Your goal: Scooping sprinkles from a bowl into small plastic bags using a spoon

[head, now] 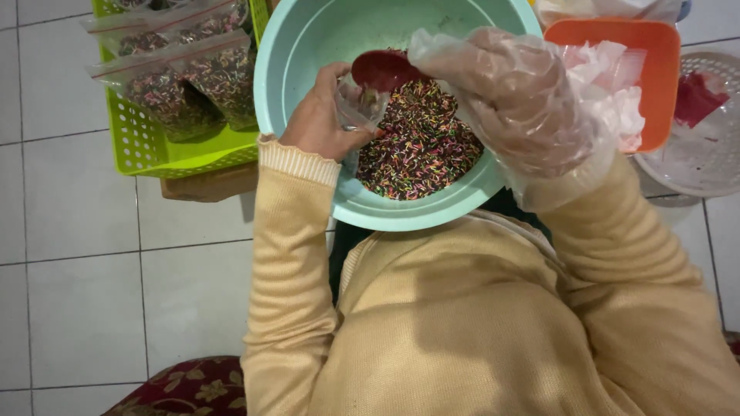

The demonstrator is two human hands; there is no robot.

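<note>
Small clear bag [358, 108]: pinched open at its mouth by the bare left hand [324, 115] over the teal basin [308, 46]; thin, limp, slippery, best held by the rim. Gloved right hand [516, 92] grips a red scoop [383, 69] above the coloured sprinkles [424, 146]

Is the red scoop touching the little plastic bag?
Touching. The head view shows the red scoop, held by the gloved right hand, resting on the mouth of the bag that the left hand holds.

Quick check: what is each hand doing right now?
Left hand: shut on small clear bag.
Right hand, gloved: shut on red scoop.
</note>
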